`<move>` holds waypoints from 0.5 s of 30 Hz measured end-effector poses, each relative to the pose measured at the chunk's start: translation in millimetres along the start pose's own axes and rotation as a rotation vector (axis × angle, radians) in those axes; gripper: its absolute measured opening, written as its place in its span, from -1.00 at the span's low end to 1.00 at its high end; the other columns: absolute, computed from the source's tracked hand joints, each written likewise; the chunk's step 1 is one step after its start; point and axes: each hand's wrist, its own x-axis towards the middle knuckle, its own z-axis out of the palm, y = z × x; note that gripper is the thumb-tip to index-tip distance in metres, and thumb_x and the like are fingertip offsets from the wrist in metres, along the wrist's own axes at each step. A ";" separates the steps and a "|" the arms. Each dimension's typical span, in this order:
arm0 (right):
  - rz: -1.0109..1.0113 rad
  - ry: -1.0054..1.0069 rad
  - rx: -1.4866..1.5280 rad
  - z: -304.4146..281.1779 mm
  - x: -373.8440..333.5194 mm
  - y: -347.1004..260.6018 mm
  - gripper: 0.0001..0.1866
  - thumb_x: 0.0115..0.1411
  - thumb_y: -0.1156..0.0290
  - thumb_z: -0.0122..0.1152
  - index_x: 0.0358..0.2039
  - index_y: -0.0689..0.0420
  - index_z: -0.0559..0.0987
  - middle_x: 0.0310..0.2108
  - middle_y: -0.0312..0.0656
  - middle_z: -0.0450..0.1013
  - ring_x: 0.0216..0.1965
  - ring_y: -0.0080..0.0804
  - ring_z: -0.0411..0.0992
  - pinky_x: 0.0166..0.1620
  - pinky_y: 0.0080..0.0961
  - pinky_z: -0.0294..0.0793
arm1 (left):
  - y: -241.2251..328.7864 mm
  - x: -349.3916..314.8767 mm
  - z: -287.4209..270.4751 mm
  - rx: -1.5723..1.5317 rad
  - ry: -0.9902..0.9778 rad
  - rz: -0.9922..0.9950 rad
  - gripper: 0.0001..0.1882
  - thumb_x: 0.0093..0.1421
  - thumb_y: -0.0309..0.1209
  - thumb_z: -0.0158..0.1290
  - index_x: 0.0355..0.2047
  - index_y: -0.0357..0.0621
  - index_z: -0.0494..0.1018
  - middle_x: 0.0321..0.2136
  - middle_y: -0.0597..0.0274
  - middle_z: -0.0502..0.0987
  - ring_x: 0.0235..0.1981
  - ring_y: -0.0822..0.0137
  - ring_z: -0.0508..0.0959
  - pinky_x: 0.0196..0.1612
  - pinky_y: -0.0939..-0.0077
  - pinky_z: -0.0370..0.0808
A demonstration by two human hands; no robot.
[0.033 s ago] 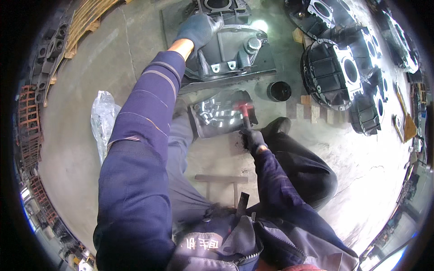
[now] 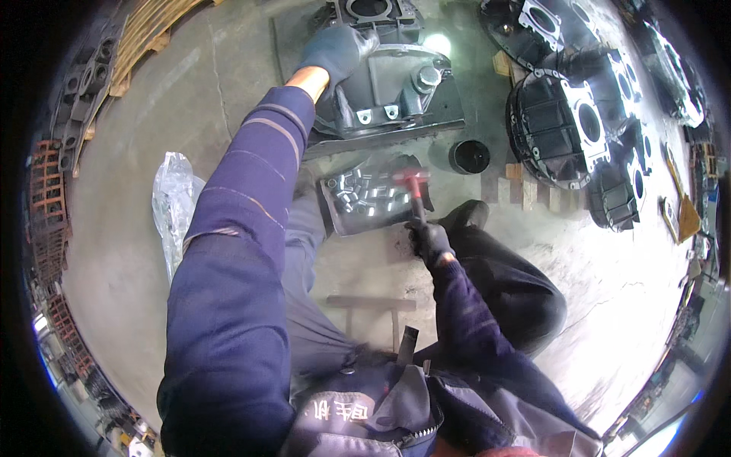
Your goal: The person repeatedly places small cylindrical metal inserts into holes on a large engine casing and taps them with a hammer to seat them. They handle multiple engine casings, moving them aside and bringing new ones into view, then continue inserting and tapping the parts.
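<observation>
We grip a red-headed hammer (image 2: 414,183) in our right hand (image 2: 432,242), while our left hand (image 2: 333,52) meets a metal housing (image 2: 388,75), its hold unclear.

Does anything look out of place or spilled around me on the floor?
Only minor things: crumpled clear plastic lies loose on the floor left of your left sleeve, like stray wrapping, and small metal parts sit jumbled on the dark tray, in no clear order. No spill or damage stands out.

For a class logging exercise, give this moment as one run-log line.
left hand: at grey casting | right hand: gripping red-headed hammer | dark tray: small silvery parts
</observation>
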 end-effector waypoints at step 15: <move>-1.542 1.002 -0.831 -105.5 -178.5 -317.5 -0.72 0.39 0.31 0.17 -0.06 0.24 0.62 -0.35 -0.23 0.57 -0.48 -0.51 0.46 -0.39 -0.56 0.47 | -5.4 3.6 6.7 0.024 -0.027 -0.009 -0.36 0.35 0.17 -0.12 -0.11 -0.14 0.69 -0.08 -0.16 0.65 0.02 -0.13 0.63 0.14 0.09 0.50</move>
